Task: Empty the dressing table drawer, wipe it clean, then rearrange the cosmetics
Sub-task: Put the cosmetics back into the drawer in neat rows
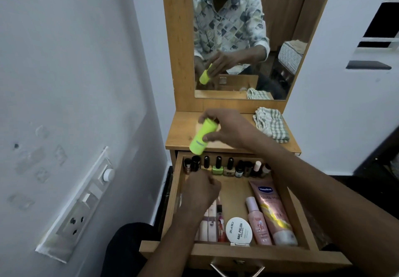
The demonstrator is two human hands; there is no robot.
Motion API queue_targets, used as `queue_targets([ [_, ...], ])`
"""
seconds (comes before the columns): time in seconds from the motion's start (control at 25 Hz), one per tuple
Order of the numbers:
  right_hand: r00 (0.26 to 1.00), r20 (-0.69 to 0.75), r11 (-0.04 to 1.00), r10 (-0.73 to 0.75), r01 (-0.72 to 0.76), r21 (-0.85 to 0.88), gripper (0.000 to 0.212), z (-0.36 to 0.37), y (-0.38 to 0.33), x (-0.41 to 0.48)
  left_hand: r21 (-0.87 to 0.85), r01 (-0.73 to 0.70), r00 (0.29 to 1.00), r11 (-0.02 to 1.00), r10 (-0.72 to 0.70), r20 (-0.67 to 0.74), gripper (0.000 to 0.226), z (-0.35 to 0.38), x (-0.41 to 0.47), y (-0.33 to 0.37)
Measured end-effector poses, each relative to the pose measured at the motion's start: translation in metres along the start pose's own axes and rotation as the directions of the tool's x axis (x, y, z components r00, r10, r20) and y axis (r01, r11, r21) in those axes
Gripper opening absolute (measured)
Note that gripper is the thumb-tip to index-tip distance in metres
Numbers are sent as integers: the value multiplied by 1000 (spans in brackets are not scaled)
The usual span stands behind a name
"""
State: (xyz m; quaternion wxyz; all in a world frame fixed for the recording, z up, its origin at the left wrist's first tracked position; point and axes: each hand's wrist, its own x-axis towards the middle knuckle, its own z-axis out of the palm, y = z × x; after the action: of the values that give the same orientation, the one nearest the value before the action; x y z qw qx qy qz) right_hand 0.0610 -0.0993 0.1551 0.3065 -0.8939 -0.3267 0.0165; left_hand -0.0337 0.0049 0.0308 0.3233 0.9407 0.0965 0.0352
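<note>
The wooden drawer (pixel 299 218) stands pulled out under the dressing table top (pixel 183 134). My right hand (pixel 228 127) grips a neon yellow-green bottle (pixel 201 137), tilted above the drawer's back edge. My left hand (pixel 199 190) is inside the drawer at the left with curled fingers; what it holds is hidden. Several nail polish bottles (pixel 218 165) line the back wall. A pink Vaseline tube (pixel 272 209), a pink spray bottle (pixel 257 222), a round white nail polish remover box (pixel 238 230) and pale tubes (pixel 208 227) lie at the front.
A checked cloth (pixel 271 124) lies on the right of the table top. A mirror (pixel 244 37) rises behind. A white wall with a switch panel (pixel 86 203) is close on the left. The drawer's metal handle (pixel 236 270) juts toward me.
</note>
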Motion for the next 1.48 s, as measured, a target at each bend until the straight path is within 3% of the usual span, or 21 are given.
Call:
queue_targets([
  [0.04,999,41,997,-2,5,-82,48,5,3,-15,-48,85,983,995,-92,-157,15,-5,-1,-2],
  [0.12,995,79,987,64,-51,-154,63,18,13,-36,-187,41,926,982,-107,-363,24,-10,-2,-4],
  [0.2,987,92,987,133,-124,-99,74,29,24,-46,-283,-127,948,951,33,-316,52,-9,-1,-5],
  [0.28,985,54,986,163,-161,-35,80,38,32,-49,-288,-208,966,935,151,-208,64,-8,1,-3],
  [0.4,982,-8,982,186,-186,39,85,52,40,-55,-270,-226,974,936,212,-80,62,-8,7,-2],
  [0.48,977,11,971,211,-211,116,89,61,42,-62,-182,-231,973,956,228,-37,49,-11,9,-1],
  [0.56,975,15,949,220,-218,228,86,63,47,-70,-134,-188,982,973,183,-46,47,-15,11,-5],
  [0.68,956,-108,948,272,-247,201,51,65,61,-83,-109,-71,995,991,63,-80,50,-25,18,-14],
  [0.76,936,-100,937,339,-327,120,32,80,65,-91,146,-59,989,988,77,-123,45,-27,17,-21],
  [0.88,930,28,929,365,-366,61,32,103,65,-94,410,-34,986,911,98,-135,51,-26,12,-24],
  [1.12,941,139,951,307,-310,-5,37,133,54,-73,446,45,975,894,57,-214,50,-19,20,-30],
  [1.28,949,157,961,273,-275,-11,17,145,43,-59,386,117,963,915,-9,-271,63,-20,20,-35],
  [1.48,944,191,962,269,-272,-11,32,151,32,-55,322,121,972,939,-47,-228,56,-24,22,-47],
])
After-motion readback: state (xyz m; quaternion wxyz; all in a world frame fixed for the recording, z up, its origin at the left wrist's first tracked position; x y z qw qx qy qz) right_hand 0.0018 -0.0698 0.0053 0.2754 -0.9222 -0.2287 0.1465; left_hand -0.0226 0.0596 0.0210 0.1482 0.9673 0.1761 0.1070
